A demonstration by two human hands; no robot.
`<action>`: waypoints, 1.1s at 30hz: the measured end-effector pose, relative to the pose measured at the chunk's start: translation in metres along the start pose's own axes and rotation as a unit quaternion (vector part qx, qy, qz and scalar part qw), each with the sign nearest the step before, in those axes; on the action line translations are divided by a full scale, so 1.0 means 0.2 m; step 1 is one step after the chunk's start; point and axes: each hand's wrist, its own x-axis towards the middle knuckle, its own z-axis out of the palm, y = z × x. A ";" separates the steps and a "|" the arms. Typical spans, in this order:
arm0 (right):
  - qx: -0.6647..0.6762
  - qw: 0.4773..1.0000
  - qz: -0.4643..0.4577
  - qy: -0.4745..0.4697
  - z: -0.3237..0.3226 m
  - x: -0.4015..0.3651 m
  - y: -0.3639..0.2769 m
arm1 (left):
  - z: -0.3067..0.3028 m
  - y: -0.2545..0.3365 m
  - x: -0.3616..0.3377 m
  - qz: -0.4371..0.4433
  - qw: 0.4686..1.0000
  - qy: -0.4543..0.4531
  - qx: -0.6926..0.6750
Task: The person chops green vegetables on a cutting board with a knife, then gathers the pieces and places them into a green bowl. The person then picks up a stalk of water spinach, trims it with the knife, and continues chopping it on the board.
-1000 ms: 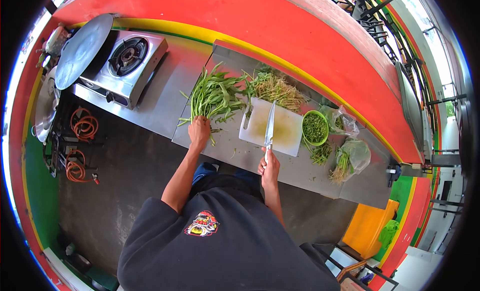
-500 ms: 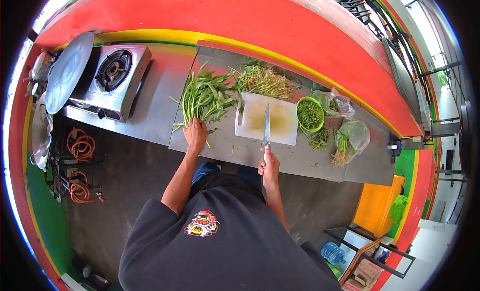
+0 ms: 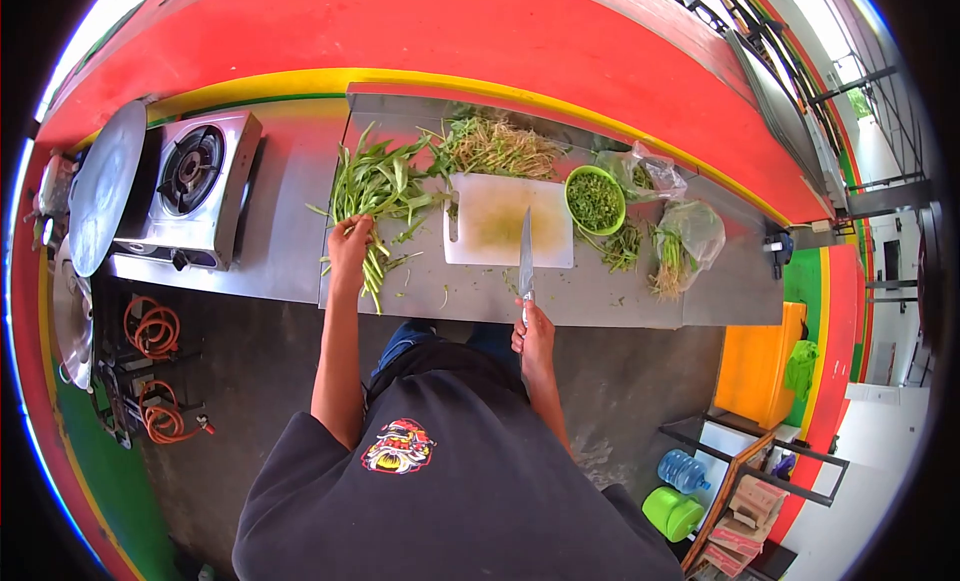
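Observation:
My left hand (image 3: 350, 243) is closed on stems at the lower edge of a heap of leafy greens (image 3: 377, 186), left of the cutting board. In my right hand (image 3: 534, 329) is the handle of a knife (image 3: 527, 256), its blade pointing away from me over the board's front right part. The white cutting board (image 3: 490, 243) has a yellow-green stain and no food on it. Behind it lies a pile of rooty stems (image 3: 510, 149). A green bowl (image 3: 622, 217) of chopped greens touches the board's right side.
A gas stove (image 3: 225, 216) and a large round metal lid (image 3: 106, 186) stand at the left. Plastic bags (image 3: 700, 233) with greens lie on the steel counter (image 3: 610, 306) at the right. An orange box (image 3: 755, 366) is below the counter's right end.
The view has shifted, and the counter appears further left. My left hand has moved slightly among the stems, and more pale stem ends show beside it. My right hand still has the knife.

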 end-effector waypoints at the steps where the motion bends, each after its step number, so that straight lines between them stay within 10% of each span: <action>1: 0.002 1.000 -0.001 0.003 -0.01 -0.01 0.00 | 0.00 0.03 -0.01 0.003 1.000 -0.009 -0.021; 16: 0.046 0.998 0.043 -0.029 0.01 -0.03 -0.01 | 0.25 0.30 -0.28 0.152 0.982 -0.100 -0.042; 33: 0.015 0.996 0.046 -0.079 0.32 0.06 -0.11 | 0.66 -0.32 -0.48 -0.113 0.965 -0.155 -0.182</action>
